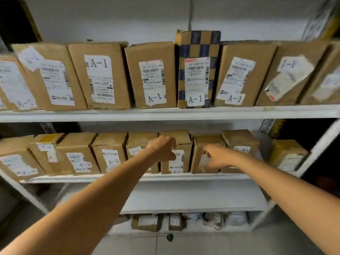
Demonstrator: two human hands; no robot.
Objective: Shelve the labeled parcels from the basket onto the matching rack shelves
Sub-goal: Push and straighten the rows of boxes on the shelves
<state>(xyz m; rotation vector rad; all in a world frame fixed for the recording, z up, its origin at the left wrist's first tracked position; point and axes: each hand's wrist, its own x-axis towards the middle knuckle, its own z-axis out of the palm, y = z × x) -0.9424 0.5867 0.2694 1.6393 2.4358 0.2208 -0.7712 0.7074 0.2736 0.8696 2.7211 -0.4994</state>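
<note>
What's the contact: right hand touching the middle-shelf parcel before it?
Cannot tell. Head view: the right hand is blurred, its fingers overlapping the parcel; neither contact nor gap shows.

Brown labeled parcels (150, 74) — upright along rack shelves (165, 113)

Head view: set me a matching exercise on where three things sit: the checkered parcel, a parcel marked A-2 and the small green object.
Things:
1. checkered parcel
2. A-2 parcel
3. small green object

Places:
a. floor in front of the rack
b. top shelf, among A-1 boxes
c. middle shelf

Pairs: 1-b; 2-c; 3-a
</note>
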